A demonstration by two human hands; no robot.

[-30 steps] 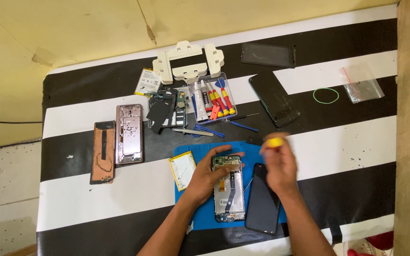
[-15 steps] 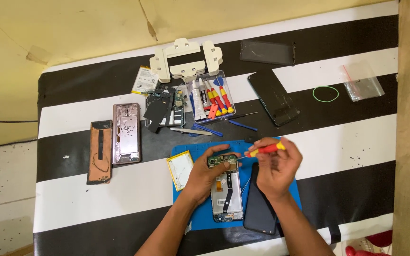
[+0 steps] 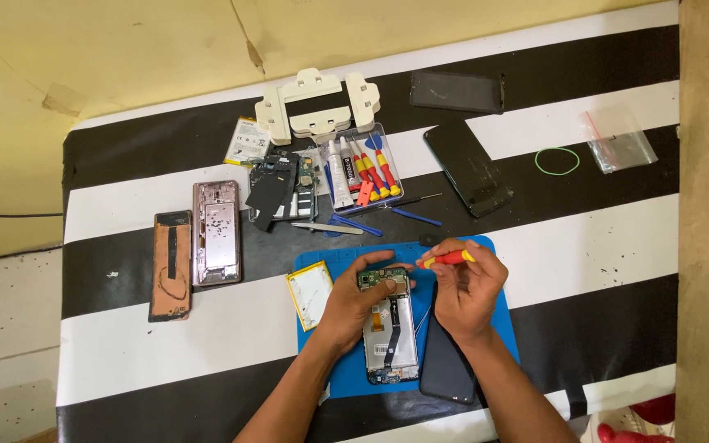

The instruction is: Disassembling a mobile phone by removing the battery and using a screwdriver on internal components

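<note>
Left hand [image 3: 353,302] grips the opened phone [image 3: 389,326] (palm down) — right hand [image 3: 464,289] fingers pinch a screwdriver [image 3: 446,258].

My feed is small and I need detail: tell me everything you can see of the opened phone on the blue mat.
The opened phone lies flat, back cover off, on the blue mat, long side toward the person. A green circuit board sits at its top, with a silvery frame and thin cable below. The left hand grips its top left edge; the right hand brings a red-and-yellow screwdriver to its top.
</note>
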